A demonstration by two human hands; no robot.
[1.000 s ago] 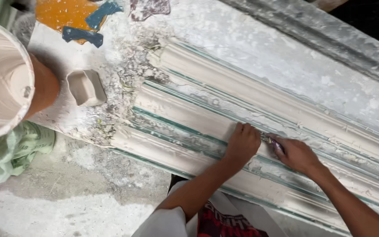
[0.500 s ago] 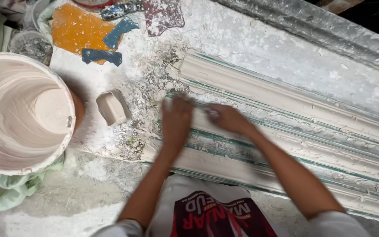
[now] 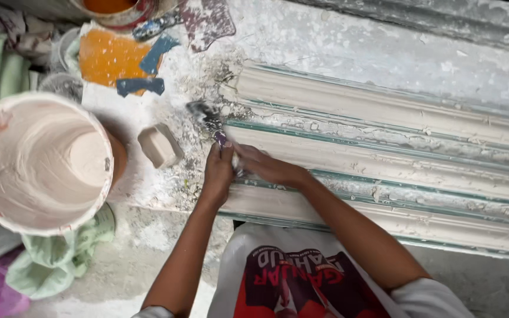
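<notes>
Your left hand (image 3: 218, 171) is closed around a small brush (image 3: 210, 122), its plaster-caked bristles lying at the left end of the long plaster moulding (image 3: 384, 147). Your right hand (image 3: 266, 166) rests flat on the moulding just beside the left, fingers loosely together, clamped on nothing. Keep the brush low and run it along the grooves, steadying the moulding with that flat hand. The white bucket (image 3: 36, 162) and small block (image 3: 159, 145) sit left of the moulding.
</notes>
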